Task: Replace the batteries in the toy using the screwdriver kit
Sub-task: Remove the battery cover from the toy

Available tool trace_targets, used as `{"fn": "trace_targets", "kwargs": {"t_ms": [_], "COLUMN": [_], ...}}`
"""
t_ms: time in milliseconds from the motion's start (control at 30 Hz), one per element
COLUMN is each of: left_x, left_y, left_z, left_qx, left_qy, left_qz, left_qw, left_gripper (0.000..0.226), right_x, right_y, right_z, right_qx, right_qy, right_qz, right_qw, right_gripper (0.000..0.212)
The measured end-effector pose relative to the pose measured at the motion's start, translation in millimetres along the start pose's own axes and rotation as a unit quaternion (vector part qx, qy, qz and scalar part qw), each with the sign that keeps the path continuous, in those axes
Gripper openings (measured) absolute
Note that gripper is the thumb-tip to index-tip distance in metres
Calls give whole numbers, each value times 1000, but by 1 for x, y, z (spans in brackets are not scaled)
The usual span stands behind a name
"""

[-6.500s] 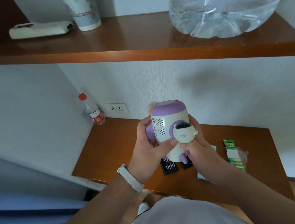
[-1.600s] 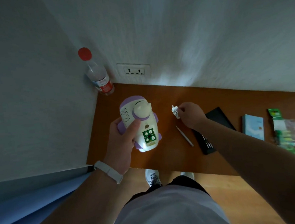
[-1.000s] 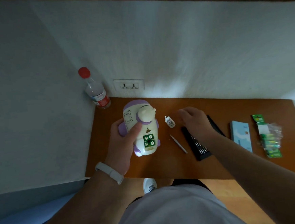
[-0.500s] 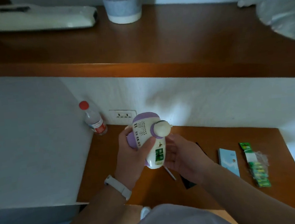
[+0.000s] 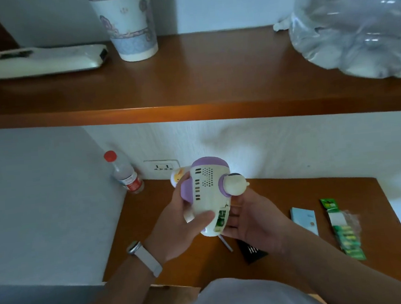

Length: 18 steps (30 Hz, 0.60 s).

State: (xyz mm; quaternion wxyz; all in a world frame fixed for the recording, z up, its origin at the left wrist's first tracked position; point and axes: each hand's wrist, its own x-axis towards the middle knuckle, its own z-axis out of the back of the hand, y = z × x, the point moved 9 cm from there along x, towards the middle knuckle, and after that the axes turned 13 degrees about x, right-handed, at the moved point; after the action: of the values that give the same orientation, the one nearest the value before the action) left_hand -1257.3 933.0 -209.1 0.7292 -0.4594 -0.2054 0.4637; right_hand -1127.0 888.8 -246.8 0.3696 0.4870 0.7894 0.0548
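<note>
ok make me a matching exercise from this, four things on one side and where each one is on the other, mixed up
Things
1. toy
2. water bottle
3. paper cup
4. battery pack

Places
A. on the upper shelf
B. at the right end of the desk
C. held in the left hand
D. in the back left corner of the desk, beside the wall socket

Pairs: 1-C, 2-D, 3-A, 4-B
</note>
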Motion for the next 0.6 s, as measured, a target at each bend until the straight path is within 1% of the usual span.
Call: {"fn": "trace_targets", "kwargs": {"t_ms": [133,200,267,367,467,533,600], "left_x": [1,2,3,3,-3,-7,-11], "left_y": [-8,-12,-13,-15,-24,-34,-44], "left_z": [8,13,17,23,30,35,40], "left_qx": [45,66,84,131,211,273,335], "left_qy": [-29,-47,-61,-91,-133,-158,-182], "left_qz": [-6,-2,9,30,31,22,13], "left_qw": [999,997,995,987,968,949,924], "left_gripper": [88,87,90,101,101,99,100], "right_x": [-2,-1,2,8,17,22,26], "right_y": [-4,-6,-9,-13,-19,-23,-28], "right_z": [-5,-7,-8,-9,-7,-7,-10], "right_qx": [19,38,64,93,119,132,150], "right_qy": [36,43,37,13,-7,-15,-15], "right_qz": [-17,-23,-30,-38,-38,-38,-41], "right_qw": [999,998,997,995,992,990,988], "right_gripper": [50,48,45,43,33,28,28]}}
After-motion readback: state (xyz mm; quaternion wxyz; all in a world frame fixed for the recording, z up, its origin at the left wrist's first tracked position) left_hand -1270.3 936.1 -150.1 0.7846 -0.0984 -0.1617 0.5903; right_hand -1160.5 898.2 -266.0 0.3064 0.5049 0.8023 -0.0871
